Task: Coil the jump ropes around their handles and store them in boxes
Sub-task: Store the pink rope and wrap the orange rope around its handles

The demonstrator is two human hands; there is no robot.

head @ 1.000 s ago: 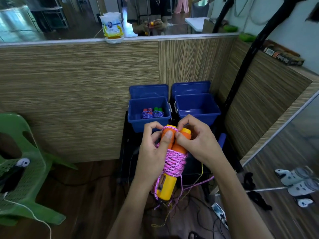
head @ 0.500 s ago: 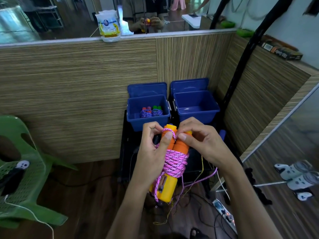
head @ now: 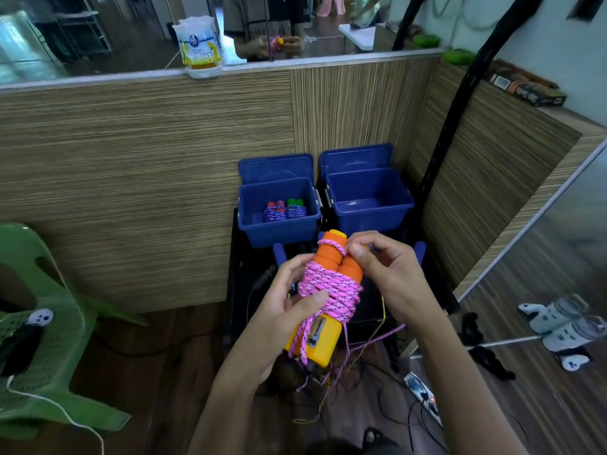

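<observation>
A pink jump rope (head: 328, 290) is coiled around its two orange and yellow handles (head: 328, 257), held upright in front of me. My left hand (head: 289, 300) grips the bundle from the left, thumb pressing on the coils. My right hand (head: 384, 274) pinches a loop of the pink rope at the top of the handles. Behind stand two open blue boxes: the left box (head: 279, 231) holds two coiled ropes (head: 285, 210), the right box (head: 371, 221) shows nothing inside.
Both boxes sit on a black stand (head: 239, 290) against a wooden partition (head: 147, 192). A green plastic chair (head: 42, 323) is at the left. Loose rope ends and cables (head: 331, 389) hang below, and a power strip (head: 423, 399) lies on the floor.
My left thumb has slid down from the handle tops onto the coils. My right hand has drawn the rope loop over the top of the handles. The view has come closer.
</observation>
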